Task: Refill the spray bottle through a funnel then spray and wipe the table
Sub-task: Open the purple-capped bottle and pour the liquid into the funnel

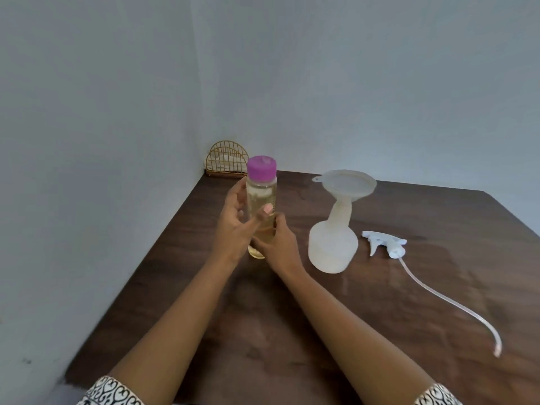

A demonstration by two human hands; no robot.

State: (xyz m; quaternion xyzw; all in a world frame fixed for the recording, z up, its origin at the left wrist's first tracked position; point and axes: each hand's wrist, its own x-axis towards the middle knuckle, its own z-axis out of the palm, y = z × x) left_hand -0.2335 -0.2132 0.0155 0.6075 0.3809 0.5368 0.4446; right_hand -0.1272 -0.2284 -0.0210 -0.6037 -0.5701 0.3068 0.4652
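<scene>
- Nearest me, patterned sleeves and two bare forearms reach over the dark wood-grain table [292, 331].
- The left hand [233, 226] and right hand [277, 244] wrap a clear refill bottle [261, 211] of yellowish liquid, fingers closed around it; its purple cap [261, 168] is on, so pouring hasn't begun.
- Beside it, the frosted spray bottle [333, 247] stands with a translucent funnel [344, 185] seated.
- The trigger head [385, 244] lies detached, tube trailing.
- Farthest, a gold wire holder [226, 162], perhaps holding cloths.

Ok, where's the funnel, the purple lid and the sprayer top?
funnel [346, 182]: head view, on its wide bowl.
purple lid [261, 168]: head view, on its side.
sprayer top [385, 244]: head view, on its white body.
</scene>
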